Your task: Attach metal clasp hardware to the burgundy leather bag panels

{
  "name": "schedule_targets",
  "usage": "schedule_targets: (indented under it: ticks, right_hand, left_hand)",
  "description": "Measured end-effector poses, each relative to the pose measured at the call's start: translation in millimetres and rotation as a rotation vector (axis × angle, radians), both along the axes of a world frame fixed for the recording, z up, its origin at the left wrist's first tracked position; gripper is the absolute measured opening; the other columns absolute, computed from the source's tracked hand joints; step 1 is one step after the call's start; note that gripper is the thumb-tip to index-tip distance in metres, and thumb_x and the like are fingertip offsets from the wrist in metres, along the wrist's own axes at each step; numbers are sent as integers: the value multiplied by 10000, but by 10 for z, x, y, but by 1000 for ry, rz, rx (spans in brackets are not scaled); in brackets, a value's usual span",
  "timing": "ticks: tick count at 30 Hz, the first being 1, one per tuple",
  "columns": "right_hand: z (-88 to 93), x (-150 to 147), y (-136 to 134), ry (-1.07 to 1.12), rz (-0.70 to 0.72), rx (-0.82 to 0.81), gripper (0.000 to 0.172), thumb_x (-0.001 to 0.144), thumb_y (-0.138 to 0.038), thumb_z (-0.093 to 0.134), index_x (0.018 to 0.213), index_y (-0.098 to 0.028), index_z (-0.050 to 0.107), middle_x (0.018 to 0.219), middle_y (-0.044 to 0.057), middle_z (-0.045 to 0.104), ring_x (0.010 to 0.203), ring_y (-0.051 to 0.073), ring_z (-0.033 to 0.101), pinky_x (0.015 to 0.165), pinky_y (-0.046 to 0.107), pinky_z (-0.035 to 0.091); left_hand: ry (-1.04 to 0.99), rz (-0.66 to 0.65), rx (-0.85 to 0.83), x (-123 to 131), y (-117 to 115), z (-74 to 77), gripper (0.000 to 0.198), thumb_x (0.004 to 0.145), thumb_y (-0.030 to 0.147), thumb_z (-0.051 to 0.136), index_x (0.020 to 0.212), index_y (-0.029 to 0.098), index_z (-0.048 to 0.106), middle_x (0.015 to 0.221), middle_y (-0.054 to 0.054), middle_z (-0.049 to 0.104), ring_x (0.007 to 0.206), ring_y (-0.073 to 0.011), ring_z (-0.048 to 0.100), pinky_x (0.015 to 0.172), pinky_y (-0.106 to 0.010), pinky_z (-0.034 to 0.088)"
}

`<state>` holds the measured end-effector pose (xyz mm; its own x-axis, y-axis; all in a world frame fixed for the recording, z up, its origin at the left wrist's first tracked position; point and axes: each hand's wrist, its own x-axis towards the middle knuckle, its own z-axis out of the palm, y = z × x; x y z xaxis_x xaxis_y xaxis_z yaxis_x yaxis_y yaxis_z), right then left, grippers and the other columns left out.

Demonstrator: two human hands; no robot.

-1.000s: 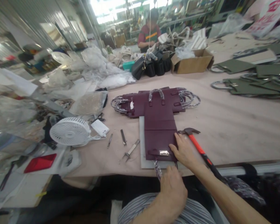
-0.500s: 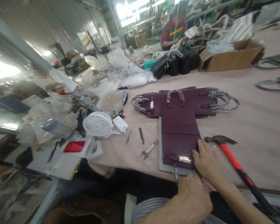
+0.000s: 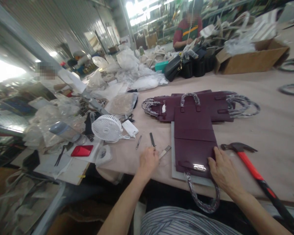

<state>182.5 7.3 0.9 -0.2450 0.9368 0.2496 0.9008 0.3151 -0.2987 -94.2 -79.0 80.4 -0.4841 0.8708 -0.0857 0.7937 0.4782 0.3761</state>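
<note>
Head view: the right hand (image 3: 224, 173) lies with its fingers (image 3: 217, 160) spread on a maroon leather bag panel (image 3: 193, 153), apparently pinning it to the grey board (image 3: 172, 147) beneath, near the near edge of the worktop (image 3: 279, 137). The panel's wrapped handle (image 3: 203, 199) hangs over that edge. The left hand (image 3: 149, 161), fingers bunched, sits just beside a flat metal tool (image 3: 164, 151); whether they pinch anything, I cannot tell.

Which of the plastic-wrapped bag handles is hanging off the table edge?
The handle at the near end of the burgundy panel under the right hand; it droops toward the person, while the others lie within the table edge.
</note>
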Motion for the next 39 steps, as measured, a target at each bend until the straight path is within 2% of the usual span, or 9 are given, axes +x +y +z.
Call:
schedule_targets:
  ticks: [3,6,11,20,26,29,32,35,39]
  right_hand:
    - [3,-19,-3,-20,-22,-9,594,1024,-390,256,1436,-9,452,1409,255,551,1313,360,522,1062,510,448]
    - [0,-28,-9,-23,-46,-25,595,1022,-398,254,1444,-27,451,1419,255,544,1325,354,515,1059,511,449]
    - [6,-38,-14,26,-66,-72,625,1023,-422,241,1450,-17,453,1440,260,528,1334,376,503,1082,557,424]
    - [55,-66,-49,78,-67,-32,586,1009,-382,306,1464,-45,459,1403,247,557,1298,368,525,1067,550,433]
    - [101,-72,-73,57,-86,-63,567,1014,-371,302,1443,-42,477,1413,242,551,1280,356,538,1063,536,430]
    - [90,-70,-82,58,-76,-63,560,1017,-368,303,1449,-52,468,1416,233,552,1294,343,530,1072,527,419]
    - [78,-68,-88,65,-84,-62,559,1019,-373,304,1456,-59,459,1410,228,558,1307,341,520,1077,529,410]
    - [80,-58,-81,55,-73,-58,556,1015,-365,312,1454,-60,463,1416,236,552,1305,351,519,1068,542,418]
    - [46,-22,-56,16,-9,-64,573,1010,-341,315,1463,-12,439,1434,261,534,1344,360,489,1085,558,411]
  left_hand:
    - [40,69,-162,-439,155,-53,235,972,323,551,970,174,732,1028,-133,750,1006,-265,702,832,-327,502]
    - [34,56,-221,-589,288,-104,288,971,363,542,995,159,744,1039,-158,761,1031,-280,706,847,-337,507]
    - [13,-15,-242,-504,431,-86,304,940,385,572,924,148,763,1009,-172,770,1020,-292,714,859,-342,511]
    - [33,-298,-340,-138,324,-80,276,764,296,747,983,138,689,1090,-194,730,1053,-325,694,880,-362,510]
    - [-41,-333,-347,-206,343,-168,67,723,193,703,717,163,644,812,-108,724,872,-277,700,763,-321,500]
    - [-216,-276,-233,-315,269,-183,130,768,267,676,713,164,619,702,-31,664,743,-202,656,676,-269,480]
    - [-643,-117,59,-300,154,-206,188,785,331,652,812,148,624,713,-7,648,684,-152,617,638,-242,488]
    - [-969,-32,306,-90,54,-249,295,712,352,741,894,138,647,826,-38,705,761,-153,651,711,-255,534]
    - [-1089,-5,430,259,-9,-335,297,697,296,774,933,137,686,956,-88,755,872,-181,699,813,-295,567]
